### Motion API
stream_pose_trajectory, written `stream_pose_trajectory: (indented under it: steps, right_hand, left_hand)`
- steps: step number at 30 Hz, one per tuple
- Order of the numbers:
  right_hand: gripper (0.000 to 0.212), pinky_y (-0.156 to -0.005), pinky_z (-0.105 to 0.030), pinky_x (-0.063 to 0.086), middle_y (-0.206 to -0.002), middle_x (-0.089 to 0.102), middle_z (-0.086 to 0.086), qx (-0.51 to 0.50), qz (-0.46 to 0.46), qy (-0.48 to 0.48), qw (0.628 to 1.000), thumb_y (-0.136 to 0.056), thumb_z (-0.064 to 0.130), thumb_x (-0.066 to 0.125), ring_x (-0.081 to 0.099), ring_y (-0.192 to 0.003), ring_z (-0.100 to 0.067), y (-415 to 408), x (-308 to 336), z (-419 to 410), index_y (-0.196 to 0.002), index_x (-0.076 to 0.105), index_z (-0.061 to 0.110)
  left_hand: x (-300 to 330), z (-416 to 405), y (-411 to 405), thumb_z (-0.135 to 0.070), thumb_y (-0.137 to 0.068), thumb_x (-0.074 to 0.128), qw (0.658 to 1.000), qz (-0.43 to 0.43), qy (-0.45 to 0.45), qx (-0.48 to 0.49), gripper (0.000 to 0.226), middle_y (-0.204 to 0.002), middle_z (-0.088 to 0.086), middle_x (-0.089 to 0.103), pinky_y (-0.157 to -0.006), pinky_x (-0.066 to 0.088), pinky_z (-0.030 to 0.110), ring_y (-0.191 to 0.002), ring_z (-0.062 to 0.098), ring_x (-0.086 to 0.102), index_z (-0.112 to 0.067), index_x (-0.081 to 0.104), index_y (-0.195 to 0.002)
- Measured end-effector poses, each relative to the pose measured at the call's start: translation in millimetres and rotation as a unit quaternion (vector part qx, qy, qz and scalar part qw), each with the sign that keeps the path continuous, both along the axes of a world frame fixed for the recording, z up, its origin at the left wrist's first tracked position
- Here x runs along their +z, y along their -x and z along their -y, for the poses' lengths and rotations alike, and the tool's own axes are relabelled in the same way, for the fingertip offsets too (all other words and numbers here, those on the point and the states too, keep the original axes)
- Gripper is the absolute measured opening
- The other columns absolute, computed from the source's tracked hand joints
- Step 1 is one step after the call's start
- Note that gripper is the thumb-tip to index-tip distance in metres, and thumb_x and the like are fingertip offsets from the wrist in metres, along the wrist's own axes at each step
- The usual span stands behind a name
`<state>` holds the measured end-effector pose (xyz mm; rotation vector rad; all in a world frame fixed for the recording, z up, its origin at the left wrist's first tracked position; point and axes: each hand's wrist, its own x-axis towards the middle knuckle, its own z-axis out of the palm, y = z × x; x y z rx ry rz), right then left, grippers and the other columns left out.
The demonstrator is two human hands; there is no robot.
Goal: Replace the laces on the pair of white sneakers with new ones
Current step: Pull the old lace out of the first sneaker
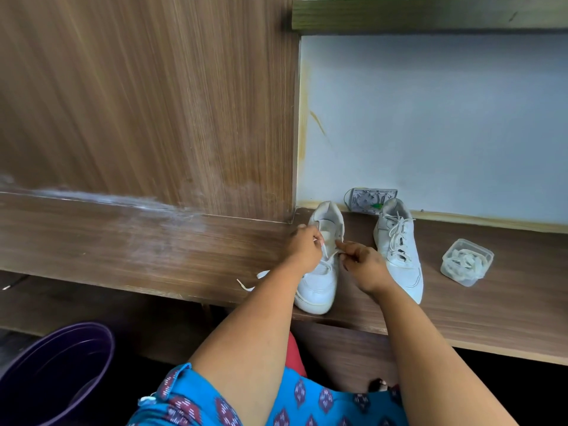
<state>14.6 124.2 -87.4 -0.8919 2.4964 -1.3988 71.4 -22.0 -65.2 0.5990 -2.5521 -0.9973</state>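
Observation:
Two white sneakers stand on a wooden shelf, toes toward me. Over the left sneaker (319,284) my left hand (302,247) pinches a white lace (325,251) near the upper eyelets. My right hand (362,264) grips the same lace from the other side of the tongue. One loose lace end (249,284) trails onto the shelf left of that shoe. The right sneaker (399,256) stands apart, fully laced and untouched. A clear plastic tub (467,262) holding coiled white laces sits to its right.
The wooden shelf (153,247) runs across the view, with a wood panel behind on the left and a pale wall behind the shoes. A small grey box (370,199) leans against that wall. A purple bucket (52,373) stands on the floor at lower left.

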Motion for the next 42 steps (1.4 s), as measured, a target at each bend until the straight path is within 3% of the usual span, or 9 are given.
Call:
stream_pose_trajectory:
  steps: [8,11,16,20,25,27,33,37,42]
  right_hand:
    - [0.031,-0.096,-0.011,0.033,-0.130,0.061,-0.003,-0.004,-0.037,-0.011,0.999,-0.093,0.013,0.060,0.054,-0.124,-0.015,1,-2,2,-0.124,0.064,0.012]
    - [0.031,-0.093,-0.007,0.030,-0.130,0.061,-0.005,-0.002,-0.056,-0.021,0.998,-0.094,0.010,0.057,0.053,-0.125,-0.017,0,-1,2,-0.124,0.064,0.011]
    - [0.041,-0.084,-0.006,0.031,-0.130,0.050,-0.007,0.011,-0.088,-0.062,0.994,-0.092,0.010,0.058,0.056,-0.100,-0.015,-12,5,8,-0.133,0.056,0.015]
    - [0.052,-0.081,-0.022,0.046,-0.110,0.047,-0.003,0.041,-0.082,0.009,0.996,-0.076,0.009,0.066,0.055,-0.082,-0.014,-45,26,33,-0.126,0.055,0.019]
    - [0.045,-0.074,-0.015,0.045,-0.097,0.061,0.008,0.133,0.021,0.067,0.989,-0.077,0.008,0.070,0.060,-0.087,-0.003,-80,20,72,-0.116,0.051,0.023]
    - [0.024,-0.072,-0.013,0.042,-0.096,0.064,0.005,0.100,0.014,0.063,0.993,-0.086,0.013,0.066,0.062,-0.093,-0.012,-84,12,87,-0.110,0.062,0.013]
    - [0.017,-0.067,-0.021,0.035,-0.091,0.068,-0.009,0.039,-0.098,-0.072,0.992,-0.087,0.018,0.062,0.061,-0.082,-0.023,-60,37,117,-0.095,0.068,0.005]
    - [0.025,-0.075,-0.026,0.048,-0.109,0.066,-0.009,0.102,-0.144,-0.275,0.945,-0.085,0.026,0.063,0.063,-0.095,-0.025,-51,52,130,-0.104,0.069,0.010]
    - [0.078,-0.098,-0.031,0.045,-0.140,0.044,-0.011,0.193,-0.183,-0.442,0.857,-0.069,0.013,0.084,0.051,-0.124,-0.026,-56,61,154,-0.138,0.047,0.016]
  left_hand:
    - [3,2,-1,-0.008,-0.094,0.047,0.992,-0.093,-0.014,0.088,0.015,-0.109,0.004,0.053,-0.077,0.044,0.031,-0.091,0.024,0.056,-0.011,0.061,-0.096]
    - [8,10,-1,-0.016,-0.098,0.047,0.963,-0.161,-0.136,0.167,0.013,-0.094,-0.004,0.057,-0.071,0.042,0.027,-0.082,0.017,0.050,-0.017,0.059,-0.095]
    - [25,17,-10,-0.013,-0.102,0.040,0.838,-0.204,-0.499,0.088,0.019,-0.052,-0.006,0.063,-0.035,0.021,0.014,-0.034,0.005,0.031,-0.018,0.048,-0.085]
    - [57,16,-20,-0.008,-0.101,0.039,0.766,-0.261,-0.587,0.027,0.023,-0.039,-0.007,0.038,-0.032,0.014,0.012,-0.028,0.004,0.024,-0.014,0.048,-0.082]
    - [84,15,-39,-0.016,-0.099,0.041,0.679,-0.293,-0.672,-0.039,0.024,-0.039,-0.008,0.028,-0.031,0.011,0.017,-0.027,0.004,0.020,-0.014,0.050,-0.077]
    - [92,29,-49,-0.015,-0.097,0.041,0.707,-0.320,-0.629,-0.027,0.025,-0.039,-0.009,0.028,-0.033,0.011,0.017,-0.029,0.003,0.020,-0.015,0.050,-0.074]
    - [21,84,-64,-0.010,-0.097,0.050,0.960,-0.143,-0.220,0.097,0.025,-0.074,-0.004,0.054,-0.049,0.038,0.021,-0.066,0.010,0.047,-0.021,0.051,-0.074]
    - [-24,108,-74,-0.022,-0.097,0.052,0.994,0.110,-0.009,-0.001,0.016,-0.113,0.011,0.050,-0.083,0.044,0.031,-0.103,0.028,0.054,-0.010,0.059,-0.106]
    - [-12,142,-96,-0.060,-0.065,0.078,0.959,0.262,0.098,-0.054,0.097,-0.146,-0.003,0.026,-0.113,0.029,0.045,-0.135,0.031,0.023,-0.031,0.033,-0.145]
